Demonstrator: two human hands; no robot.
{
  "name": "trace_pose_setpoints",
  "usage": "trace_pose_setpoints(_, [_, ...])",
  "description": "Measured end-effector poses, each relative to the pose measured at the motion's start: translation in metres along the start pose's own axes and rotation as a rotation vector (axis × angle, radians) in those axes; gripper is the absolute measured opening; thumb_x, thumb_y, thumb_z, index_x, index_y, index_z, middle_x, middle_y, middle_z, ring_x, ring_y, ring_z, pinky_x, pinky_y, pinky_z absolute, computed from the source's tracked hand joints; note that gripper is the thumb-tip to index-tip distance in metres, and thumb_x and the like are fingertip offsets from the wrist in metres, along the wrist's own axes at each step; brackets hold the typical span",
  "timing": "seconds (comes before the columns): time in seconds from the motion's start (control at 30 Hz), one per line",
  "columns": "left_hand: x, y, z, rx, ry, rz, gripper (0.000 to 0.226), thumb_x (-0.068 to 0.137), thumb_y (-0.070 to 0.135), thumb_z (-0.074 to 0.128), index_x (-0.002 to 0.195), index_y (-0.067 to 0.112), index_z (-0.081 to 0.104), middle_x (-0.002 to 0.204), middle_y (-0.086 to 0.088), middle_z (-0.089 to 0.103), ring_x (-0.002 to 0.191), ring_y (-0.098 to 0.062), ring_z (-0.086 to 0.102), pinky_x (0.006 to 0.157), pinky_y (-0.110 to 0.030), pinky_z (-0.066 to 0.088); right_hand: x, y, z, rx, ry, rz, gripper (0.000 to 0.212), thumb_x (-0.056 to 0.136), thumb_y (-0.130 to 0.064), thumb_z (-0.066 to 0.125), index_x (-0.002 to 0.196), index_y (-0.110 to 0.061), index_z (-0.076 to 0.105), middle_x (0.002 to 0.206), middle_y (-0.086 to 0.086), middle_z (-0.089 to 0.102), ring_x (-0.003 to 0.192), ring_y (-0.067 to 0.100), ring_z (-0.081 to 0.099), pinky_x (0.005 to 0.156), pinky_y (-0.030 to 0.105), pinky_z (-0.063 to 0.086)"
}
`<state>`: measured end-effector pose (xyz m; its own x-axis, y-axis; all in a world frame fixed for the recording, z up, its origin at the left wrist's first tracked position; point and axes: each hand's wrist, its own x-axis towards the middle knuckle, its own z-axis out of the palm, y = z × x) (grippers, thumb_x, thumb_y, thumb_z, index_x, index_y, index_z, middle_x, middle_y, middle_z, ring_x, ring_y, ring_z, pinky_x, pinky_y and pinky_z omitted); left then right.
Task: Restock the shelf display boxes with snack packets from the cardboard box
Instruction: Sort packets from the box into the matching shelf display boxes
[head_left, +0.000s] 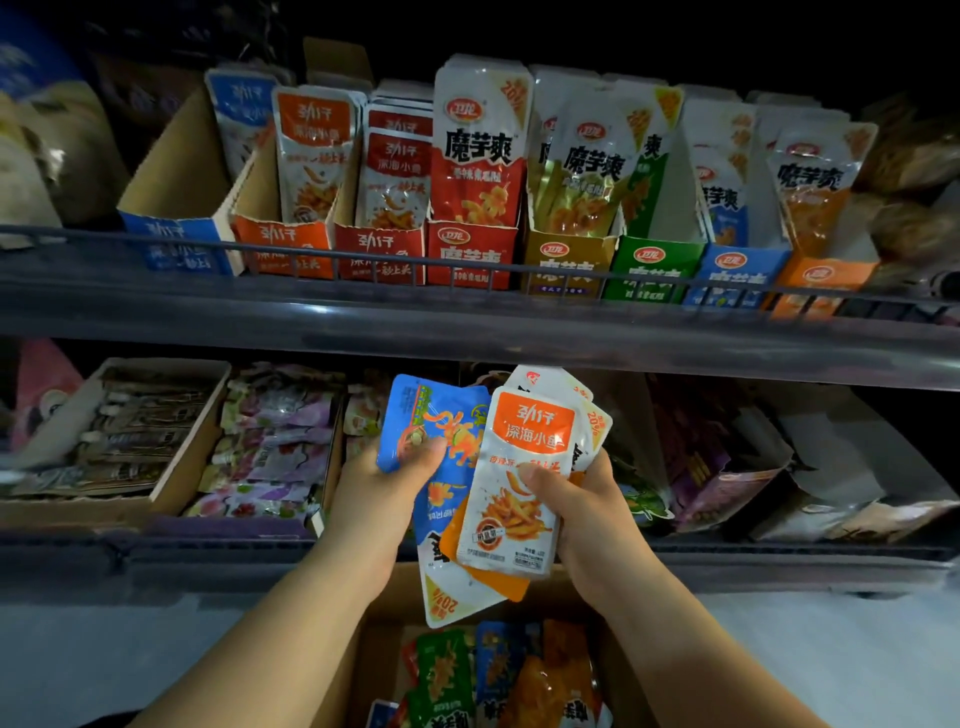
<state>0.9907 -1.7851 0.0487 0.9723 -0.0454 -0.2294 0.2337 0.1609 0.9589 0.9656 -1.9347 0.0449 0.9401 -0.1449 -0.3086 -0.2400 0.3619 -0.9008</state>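
My left hand (384, 483) grips a blue snack packet (431, 431) turned upside down, thumb on its face. My right hand (576, 509) holds a fan of packets, its thumb on the front one, an orange-and-white fish snack packet (519, 499). Both hands hover in front of the lower shelf, above the open cardboard box (374, 649) that holds several green, blue and orange packets (498, 675). On the upper shelf stands a row of display boxes: a blue one (176, 244) nearly empty at the left, an orange one (280, 244), red ones (470, 254), then yellow, green, blue and orange.
A wire rail (467, 265) runs along the upper shelf's front edge. The lower shelf holds a brown carton of dark bars (119, 441), purple and pink packets (270, 447), and torn boxes at the right (727, 467). Pale floor shows on both sides of the cardboard box.
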Motion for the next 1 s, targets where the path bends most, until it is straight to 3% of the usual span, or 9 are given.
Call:
trace_pose_setpoints(0.1, [0.0, 0.003, -0.002, -0.034, -0.052, -0.03, 0.009, 0.08, 0.006, 0.06, 0.082, 0.013, 0.065, 0.088, -0.012, 0.069, 0.08, -0.027, 0.066, 0.083, -0.046, 0.05, 0.001, -0.001, 0.004, -0.024, 0.028, -0.065, 0.039, 0.079, -0.003, 0.064, 0.099, -0.029, 0.043, 0.1, 0.004, 0.064, 0.089, 0.026, 0.067, 0.077, 0.047, 0.055])
trace_pose_setpoints(0.23, [0.0, 0.005, -0.004, -0.09, -0.13, -0.089, 0.014, 0.078, 0.004, 0.059, 0.087, 0.012, 0.065, 0.074, -0.001, 0.073, 0.064, -0.015, 0.069, 0.07, -0.038, 0.053, 0.003, -0.007, 0.004, -0.011, 0.033, -0.097, 0.041, 0.08, -0.003, 0.063, 0.105, -0.028, 0.043, 0.096, 0.003, 0.065, 0.083, 0.022, 0.068, 0.07, 0.042, 0.057])
trace_pose_setpoints(0.37, [-0.007, 0.013, -0.006, -0.337, -0.318, -0.217, 0.039, 0.07, 0.033, 0.054, 0.103, 0.015, 0.064, 0.1, -0.009, 0.071, 0.086, -0.024, 0.069, 0.074, -0.041, 0.056, 0.009, -0.013, -0.002, 0.0, -0.009, -0.092, 0.033, 0.082, -0.003, 0.06, 0.103, -0.025, 0.049, 0.094, 0.007, 0.068, 0.078, 0.024, 0.069, 0.068, 0.042, 0.058])
trace_pose_setpoints(0.47, [-0.008, 0.023, -0.017, -0.532, -0.462, -0.367, 0.07, 0.056, 0.067, 0.063, 0.098, 0.012, 0.072, 0.106, -0.015, 0.068, 0.093, -0.029, 0.067, 0.068, -0.044, 0.058, 0.011, -0.017, -0.005, 0.011, -0.102, -0.078, 0.034, 0.078, -0.001, 0.061, 0.103, -0.022, 0.051, 0.084, 0.005, 0.072, 0.07, 0.02, 0.071, 0.061, 0.036, 0.058])
trace_pose_setpoints(0.57, [-0.003, 0.025, -0.031, -0.558, -0.547, -0.432, 0.072, 0.039, 0.059, 0.08, 0.09, 0.008, 0.075, 0.102, -0.018, 0.069, 0.088, -0.031, 0.068, 0.064, -0.041, 0.057, 0.011, -0.019, -0.009, -0.014, -0.227, -0.064, 0.048, 0.064, -0.004, 0.073, 0.105, -0.02, 0.053, 0.078, 0.003, 0.073, 0.069, 0.019, 0.071, 0.058, 0.032, 0.057])
trace_pose_setpoints(0.73, [0.001, 0.015, -0.033, -0.243, -0.592, -0.488, 0.066, 0.023, 0.037, 0.092, 0.081, 0.011, 0.076, 0.089, -0.011, 0.073, 0.077, -0.023, 0.071, 0.059, -0.029, 0.057, 0.008, -0.011, -0.009, -0.118, -0.404, -0.026, 0.077, 0.038, -0.027, 0.09, 0.107, -0.022, 0.057, 0.094, 0.009, 0.072, 0.083, 0.024, 0.07, 0.065, 0.033, 0.056])
trace_pose_setpoints(0.8, [0.0, 0.011, -0.026, -0.096, -0.558, -0.427, 0.048, 0.037, 0.031, 0.09, 0.079, 0.013, 0.075, 0.079, -0.007, 0.074, 0.07, -0.018, 0.071, 0.059, -0.026, 0.056, 0.005, -0.008, -0.001, -0.186, -0.373, -0.046, 0.064, 0.053, -0.019, 0.085, 0.108, -0.028, 0.054, 0.096, 0.005, 0.071, 0.085, 0.021, 0.069, 0.067, 0.031, 0.057])
trace_pose_setpoints(0.9, [-0.006, 0.005, -0.012, -0.023, -0.383, -0.32, 0.006, 0.077, 0.009, 0.063, 0.082, 0.012, 0.066, 0.067, -0.004, 0.072, 0.058, -0.016, 0.069, 0.056, -0.024, 0.056, 0.005, -0.003, 0.013, -0.261, -0.146, -0.135, 0.044, 0.078, 0.0, 0.067, 0.104, -0.03, 0.047, 0.094, 0.002, 0.062, 0.087, 0.019, 0.064, 0.076, 0.034, 0.055])
trace_pose_setpoints(1.0, [-0.006, -0.001, -0.006, 0.008, -0.279, -0.186, 0.009, 0.083, 0.011, 0.059, 0.089, 0.016, 0.063, 0.072, 0.001, 0.073, 0.065, -0.015, 0.07, 0.062, -0.027, 0.057, 0.005, -0.003, 0.019, -0.289, 0.003, -0.165, 0.021, 0.08, -0.004, 0.065, 0.089, -0.018, 0.052, 0.087, 0.004, 0.065, 0.08, 0.021, 0.065, 0.077, 0.038, 0.055])
